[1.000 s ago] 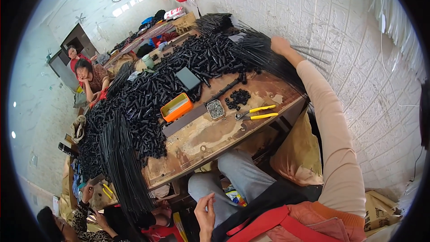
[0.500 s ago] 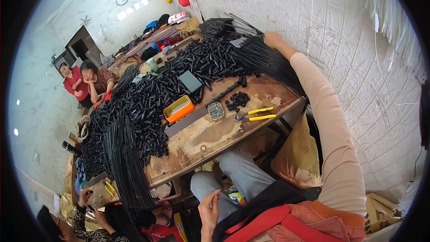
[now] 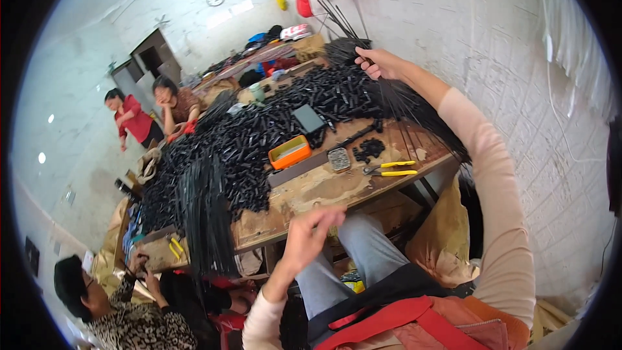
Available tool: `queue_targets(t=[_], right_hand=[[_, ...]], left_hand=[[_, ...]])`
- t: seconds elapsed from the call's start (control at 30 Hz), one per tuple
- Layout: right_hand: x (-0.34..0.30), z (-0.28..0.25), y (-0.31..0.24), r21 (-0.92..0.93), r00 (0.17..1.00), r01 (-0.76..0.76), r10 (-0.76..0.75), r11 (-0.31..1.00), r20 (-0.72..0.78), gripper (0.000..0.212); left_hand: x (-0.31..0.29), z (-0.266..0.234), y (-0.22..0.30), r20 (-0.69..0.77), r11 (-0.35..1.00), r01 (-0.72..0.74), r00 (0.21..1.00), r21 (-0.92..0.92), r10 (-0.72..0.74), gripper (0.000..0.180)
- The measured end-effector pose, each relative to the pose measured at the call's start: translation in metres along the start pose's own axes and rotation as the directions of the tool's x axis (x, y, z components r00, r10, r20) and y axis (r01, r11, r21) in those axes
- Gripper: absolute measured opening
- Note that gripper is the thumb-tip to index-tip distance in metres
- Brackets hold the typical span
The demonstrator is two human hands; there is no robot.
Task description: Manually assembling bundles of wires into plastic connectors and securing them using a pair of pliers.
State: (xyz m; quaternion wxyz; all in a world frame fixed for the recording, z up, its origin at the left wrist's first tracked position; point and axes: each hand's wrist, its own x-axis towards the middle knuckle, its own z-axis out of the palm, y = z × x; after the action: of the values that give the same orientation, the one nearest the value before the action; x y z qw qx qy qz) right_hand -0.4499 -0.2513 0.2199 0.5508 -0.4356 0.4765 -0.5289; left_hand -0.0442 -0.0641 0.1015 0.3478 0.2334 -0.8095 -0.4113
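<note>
My right hand [image 3: 372,63], arm stretched to the far right of the table, is closed round several thin black rods [image 3: 340,18]. They stand tilted, tops above my fist and lower ends hanging past it. Under that hand lies a large bundle of similar black rods [image 3: 431,116], reaching over the table's right edge. My left hand [image 3: 312,233] hovers above my lap by the table's front edge. Its fingers look bent but are smeared by motion, and I see nothing in it. Nearest to it on the tabletop are yellow-handled cutting pliers [image 3: 392,168] and a clear tub of small metal parts [image 3: 339,160].
A heap of short black tubes [image 3: 227,155] covers much of the table [image 3: 317,198]. An orange box [image 3: 289,151], a dark grey flat box [image 3: 308,118] and small black rings [image 3: 368,150] stand nearby. Another rod bundle [image 3: 204,214] hangs over the front. Co-workers sit and stand at left.
My right hand has lifted several rods from the bundle and drawn them up and back. My left hand has risen from my lap toward the table edge. The view has shifted.
</note>
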Motion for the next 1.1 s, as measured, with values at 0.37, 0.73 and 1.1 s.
queue_targets(t=[0.37,0.73,1.1], right_hand=[[-0.108,0.255,0.052,0.156,0.894,0.345,-0.374,0.926,0.246,0.039],[-0.104,0.281,0.061,-0.063,0.839,0.373,-0.308,0.925,0.448,0.043],[-0.101,0.254,0.018,-0.186,0.885,0.432,-0.375,0.883,0.275,0.048]], left_hand=[[0.044,-0.019,0.027,0.128,0.48,0.23,0.963,-0.847,-0.236,0.034],[0.013,-0.078,-0.001,-0.559,0.768,-0.091,0.741,-0.634,-0.373,0.024],[-0.017,-0.117,-0.026,-0.436,0.739,0.058,0.775,-0.672,-0.457,0.028]])
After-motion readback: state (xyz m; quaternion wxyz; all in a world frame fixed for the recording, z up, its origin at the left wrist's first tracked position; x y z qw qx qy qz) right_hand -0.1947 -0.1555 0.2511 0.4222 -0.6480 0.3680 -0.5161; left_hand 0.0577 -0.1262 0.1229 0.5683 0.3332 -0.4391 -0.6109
